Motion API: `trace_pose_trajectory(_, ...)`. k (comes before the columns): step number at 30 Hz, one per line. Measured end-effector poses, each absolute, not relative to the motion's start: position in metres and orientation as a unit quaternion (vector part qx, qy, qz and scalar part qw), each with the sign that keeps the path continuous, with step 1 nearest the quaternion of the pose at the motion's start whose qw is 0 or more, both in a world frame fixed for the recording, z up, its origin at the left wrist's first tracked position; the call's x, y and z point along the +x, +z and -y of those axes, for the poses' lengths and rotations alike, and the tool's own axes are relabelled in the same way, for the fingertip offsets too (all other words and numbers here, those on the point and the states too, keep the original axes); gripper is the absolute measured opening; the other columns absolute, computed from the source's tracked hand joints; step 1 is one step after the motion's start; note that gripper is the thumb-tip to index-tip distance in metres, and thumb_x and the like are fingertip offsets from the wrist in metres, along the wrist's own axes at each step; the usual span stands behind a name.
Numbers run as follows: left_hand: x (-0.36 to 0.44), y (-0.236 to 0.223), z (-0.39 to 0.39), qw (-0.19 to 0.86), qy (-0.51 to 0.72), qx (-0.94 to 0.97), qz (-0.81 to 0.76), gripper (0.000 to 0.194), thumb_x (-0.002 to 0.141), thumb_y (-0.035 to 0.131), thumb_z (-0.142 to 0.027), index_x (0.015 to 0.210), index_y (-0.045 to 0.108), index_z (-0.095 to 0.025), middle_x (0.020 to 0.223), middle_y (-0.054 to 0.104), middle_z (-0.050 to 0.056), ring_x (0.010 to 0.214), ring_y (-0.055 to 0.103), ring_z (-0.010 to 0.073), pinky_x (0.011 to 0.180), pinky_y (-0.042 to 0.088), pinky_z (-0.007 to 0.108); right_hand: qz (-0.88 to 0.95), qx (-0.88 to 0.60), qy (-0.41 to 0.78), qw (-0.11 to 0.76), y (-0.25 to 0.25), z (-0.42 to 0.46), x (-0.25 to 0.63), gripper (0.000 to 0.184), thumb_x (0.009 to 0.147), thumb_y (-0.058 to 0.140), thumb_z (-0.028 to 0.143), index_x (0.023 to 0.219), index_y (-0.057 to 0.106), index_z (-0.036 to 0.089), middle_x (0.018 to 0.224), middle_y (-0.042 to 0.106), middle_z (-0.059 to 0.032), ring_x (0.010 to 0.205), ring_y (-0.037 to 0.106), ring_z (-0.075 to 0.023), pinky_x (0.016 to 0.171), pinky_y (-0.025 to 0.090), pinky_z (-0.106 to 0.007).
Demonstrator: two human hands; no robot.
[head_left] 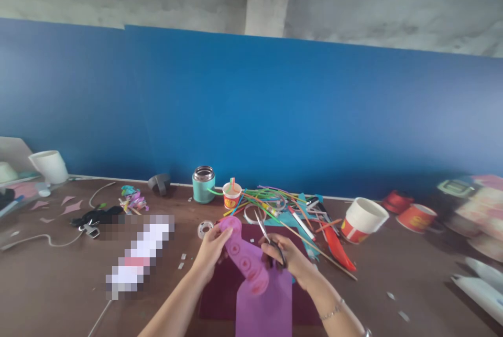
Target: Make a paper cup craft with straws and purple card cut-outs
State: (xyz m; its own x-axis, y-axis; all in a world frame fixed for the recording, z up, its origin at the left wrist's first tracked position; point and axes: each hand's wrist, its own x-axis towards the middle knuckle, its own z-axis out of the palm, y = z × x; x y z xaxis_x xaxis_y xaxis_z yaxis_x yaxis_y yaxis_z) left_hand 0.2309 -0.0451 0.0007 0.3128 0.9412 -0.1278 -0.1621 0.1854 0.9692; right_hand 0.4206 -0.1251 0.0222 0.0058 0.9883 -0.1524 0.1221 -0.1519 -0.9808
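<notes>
My left hand [214,248] pinches the upper end of a pink paper cutout [240,256], a long strip with rounded ends and several drawn circles along it. In my right hand [285,256] is a pair of scissors [269,237], its blades pointing up and left, just right of the cutout and apart from it. A purple sheet of paper [263,311] lies below both hands, with the cutout's lower end over it. Underneath is a dark maroon sheet [220,300] on the brown table. The fingertips of my right hand are partly hidden behind the scissors.
Behind my hands are a roll of tape [205,229], a mint thermos [203,186], a small paper cup [232,195] and a pile of coloured sticks [271,200]. White-and-red paper cups [362,220] stand at right. A partly pixelated white strip [143,253] lies left; a blue partition [251,117] rises behind.
</notes>
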Motion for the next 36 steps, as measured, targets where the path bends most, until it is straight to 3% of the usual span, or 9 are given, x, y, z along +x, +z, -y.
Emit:
trace_pose_trajectory(2, 0.234, 0.000, 0.050, 0.639, 0.484, 0.417, -0.429, 0.046, 0.064, 0.068, -0.053, 0.090, 0.060, -0.015, 0.052, 0.053, -0.004, 0.039, 0.046, 0.0081, 0.037, 0.032, 0.019, 0.458, -0.551, 0.508, 0.478, 0.020, 0.130, 0.408, 0.026, 0.071, 0.064, 0.039, 0.084, 0.059, 0.017, 0.067, 0.060, 0.0010, 0.058, 0.056, -0.0123, 0.045, 0.037, -0.020)
trace_pose_trajectory(5, 0.236, 0.001, 0.056, 0.644, 0.533, 0.368, -0.408, 0.046, 0.063, 0.070, -0.051, 0.090, 0.059, -0.016, 0.058, 0.055, -0.004, 0.044, 0.051, 0.0089, 0.042, 0.039, 0.019, 0.423, -0.554, 0.504, 0.511, 0.014, 0.134, 0.395, 0.020, 0.065, 0.065, 0.030, 0.079, 0.057, 0.017, 0.058, 0.057, 0.0026, 0.055, 0.053, -0.0126, 0.047, 0.036, -0.021)
trace_pose_trajectory(9, 0.242, -0.003, 0.062, 0.689, 0.482, 0.381, -0.385, 0.037, 0.062, 0.073, -0.046, 0.074, 0.058, -0.014, 0.051, 0.054, -0.003, 0.043, 0.049, 0.0077, 0.042, 0.038, 0.018, 0.395, -0.563, 0.455, 0.566, 0.010, 0.131, 0.393, 0.016, 0.061, 0.061, 0.021, 0.076, 0.054, 0.018, 0.054, 0.054, 0.0040, 0.050, 0.047, -0.0109, 0.048, 0.034, -0.022)
trace_pose_trajectory(13, 0.251, -0.007, 0.071, 0.736, 0.366, 0.443, -0.358, 0.038, 0.058, 0.075, -0.045, 0.060, 0.059, -0.011, 0.044, 0.053, 0.000, 0.036, 0.043, 0.0071, 0.035, 0.028, 0.019, 0.410, -0.539, 0.454, 0.579, 0.010, 0.130, 0.399, 0.027, 0.061, 0.069, 0.029, 0.080, 0.053, 0.018, 0.054, 0.050, 0.0055, 0.049, 0.044, -0.0103, 0.048, 0.033, -0.022)
trace_pose_trajectory(18, 0.254, -0.006, 0.076, 0.716, 0.466, 0.354, -0.381, 0.032, 0.060, 0.076, -0.039, 0.065, 0.065, -0.009, 0.061, 0.063, 0.005, 0.048, 0.053, 0.0086, 0.044, 0.038, 0.019, 0.423, -0.521, 0.466, 0.576, 0.011, 0.136, 0.399, 0.032, 0.074, 0.064, 0.042, 0.090, 0.051, 0.019, 0.064, 0.056, 0.0011, 0.058, 0.052, -0.0136, 0.049, 0.036, -0.022)
trace_pose_trajectory(25, 0.254, -0.011, 0.077, 0.728, 0.481, 0.286, -0.396, 0.039, 0.062, 0.074, -0.045, 0.075, 0.070, -0.009, 0.058, 0.062, 0.004, 0.046, 0.049, 0.0080, 0.046, 0.039, 0.020, 0.466, -0.498, 0.509, 0.526, 0.011, 0.142, 0.379, 0.032, 0.077, 0.061, 0.050, 0.079, 0.053, 0.019, 0.067, 0.059, -0.0005, 0.061, 0.052, -0.0134, 0.052, 0.040, -0.023)
trace_pose_trajectory(29, 0.259, -0.012, 0.084, 0.752, 0.454, 0.304, -0.370, 0.039, 0.064, 0.072, -0.048, 0.070, 0.066, -0.011, 0.047, 0.049, -0.003, 0.042, 0.040, 0.0060, 0.044, 0.034, 0.019, 0.422, -0.507, 0.472, 0.585, 0.006, 0.139, 0.374, 0.037, 0.070, 0.068, 0.050, 0.085, 0.054, 0.019, 0.062, 0.057, 0.0019, 0.059, 0.054, -0.0142, 0.056, 0.041, -0.024)
trace_pose_trajectory(36, 0.261, -0.006, 0.090, 0.755, 0.391, 0.380, -0.364, 0.040, 0.066, 0.068, -0.052, 0.062, 0.062, -0.012, 0.045, 0.040, -0.005, 0.042, 0.032, 0.0043, 0.041, 0.020, 0.018, 0.351, -0.545, 0.438, 0.622, 0.006, 0.135, 0.386, 0.037, 0.068, 0.067, 0.052, 0.074, 0.054, 0.018, 0.048, 0.055, 0.0025, 0.042, 0.049, -0.0126, 0.043, 0.033, -0.023)
